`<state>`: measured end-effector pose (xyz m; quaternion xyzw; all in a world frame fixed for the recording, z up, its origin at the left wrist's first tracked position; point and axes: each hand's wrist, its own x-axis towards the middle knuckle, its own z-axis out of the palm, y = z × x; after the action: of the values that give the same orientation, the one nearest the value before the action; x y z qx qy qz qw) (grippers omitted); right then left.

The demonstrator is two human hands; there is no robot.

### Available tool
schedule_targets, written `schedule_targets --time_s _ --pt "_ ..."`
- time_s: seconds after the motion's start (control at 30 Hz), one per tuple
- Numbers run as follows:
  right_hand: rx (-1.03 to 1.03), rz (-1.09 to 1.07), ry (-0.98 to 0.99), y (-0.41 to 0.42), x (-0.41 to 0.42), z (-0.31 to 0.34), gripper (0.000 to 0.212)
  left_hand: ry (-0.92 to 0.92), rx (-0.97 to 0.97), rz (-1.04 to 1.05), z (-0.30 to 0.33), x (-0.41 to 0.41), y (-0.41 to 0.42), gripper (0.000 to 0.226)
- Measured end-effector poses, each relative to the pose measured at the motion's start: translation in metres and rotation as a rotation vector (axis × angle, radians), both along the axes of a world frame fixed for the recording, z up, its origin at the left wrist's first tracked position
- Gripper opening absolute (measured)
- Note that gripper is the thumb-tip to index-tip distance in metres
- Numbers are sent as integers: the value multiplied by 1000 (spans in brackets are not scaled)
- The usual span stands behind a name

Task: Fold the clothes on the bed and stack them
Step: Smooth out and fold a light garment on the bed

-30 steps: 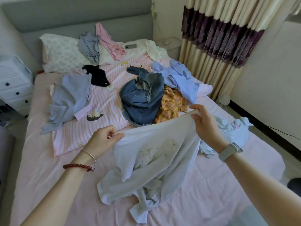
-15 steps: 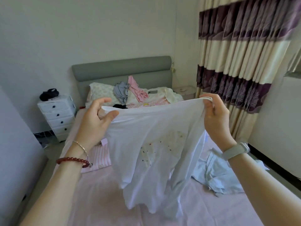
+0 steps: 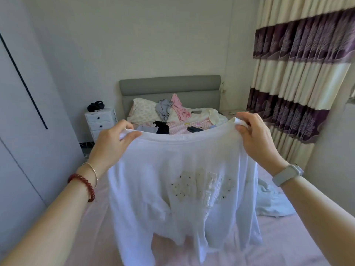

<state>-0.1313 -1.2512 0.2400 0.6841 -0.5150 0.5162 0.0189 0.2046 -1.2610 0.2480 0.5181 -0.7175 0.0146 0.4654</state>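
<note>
A person holds up a white T-shirt (image 3: 184,189) in front of them, above the foot of a bed (image 3: 278,237) covered in a pink sheet. The shirt hangs upright: its neckline runs level across the top, its long axis drops straight down, and its hem and sleeves dangle loosely just over the sheet. A pale printed design with small dark specks sits on the chest and shows faintly through the fabric. The left hand (image 3: 113,143) pinches the top edge at the shirt's left shoulder, thumb over the fabric and fingers curled behind it. The right hand (image 3: 253,137) pinches the top edge at the right shoulder in the same way. The hands are well apart, so the neckline stretches between them with a slight sag. A red bead bracelet (image 3: 84,186) and a thin chain circle the left wrist; a pale watch (image 3: 287,174) sits on the right. Beyond the shirt, unfolded clothes (image 3: 172,110) lie scattered near the pillow (image 3: 143,112) and grey headboard (image 3: 169,86). Another crumpled pale garment (image 3: 272,202) lies on the bed to the right. A white nightstand (image 3: 100,120) stands left of the bed, and striped curtains (image 3: 299,83) hang on the right.
</note>
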Motion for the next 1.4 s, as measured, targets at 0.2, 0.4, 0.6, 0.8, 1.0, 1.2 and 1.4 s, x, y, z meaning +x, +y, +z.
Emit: schedule_targets --time_s 0.2,0.4,0.6,0.8,1.0,1.2,1.4 --pt "-14 -169 39 25 -1 -23 13 81 212 -158 -15 -1 58 14" --pt "318 265 -262 31 44 -48 13 195 283 -251 -43 -12 84 17" --pt "271 256 -110 34 89 -64 9 245 340 -114 -63 6 82 8" --pt "197 59 -77 49 73 -93 15 414 312 43 -87 72 105 17" --pt "61 123 -108 83 105 -116 20 448 95 168 -109 80 135 12" --pt "-221 34 -23 69 137 -92 13 459 -239 437 -107 91 130 20" --pt "-155 -28 55 11 156 -104 14 170 -223 476 -121 137 74 27"
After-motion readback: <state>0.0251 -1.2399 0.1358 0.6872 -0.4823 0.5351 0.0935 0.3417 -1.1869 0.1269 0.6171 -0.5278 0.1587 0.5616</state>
